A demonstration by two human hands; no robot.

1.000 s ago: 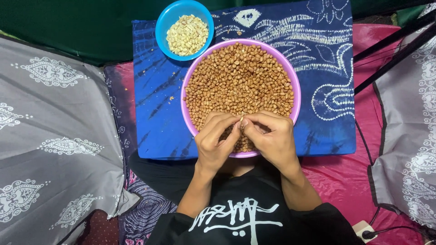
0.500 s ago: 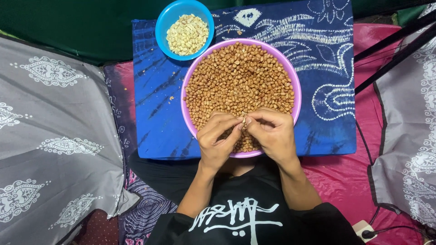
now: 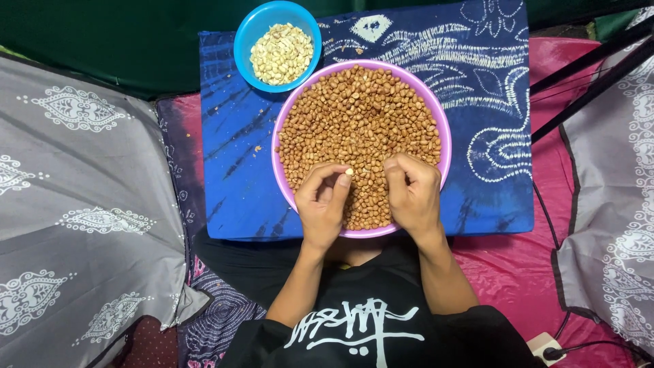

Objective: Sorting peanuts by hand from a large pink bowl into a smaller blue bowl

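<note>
I am seeing my left hand (image 3: 324,199) pinching a pale nut (image 3: 349,172) at its fingertips over the pink bowl's (image 3: 286,109) near edge, while my right hand (image 3: 413,194) is curling loosely closed just beside it.

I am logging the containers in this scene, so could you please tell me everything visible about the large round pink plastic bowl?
The large round pink plastic bowl sits upright on a blue patterned cloth, filled nearly to its rim with brown-skinned peanuts. Its far-left rim seems to touch a small blue bowl of pale peeled peanuts. The left hand and right hand cover its near edge, and the left fingertips pinch one pale nut.
</note>
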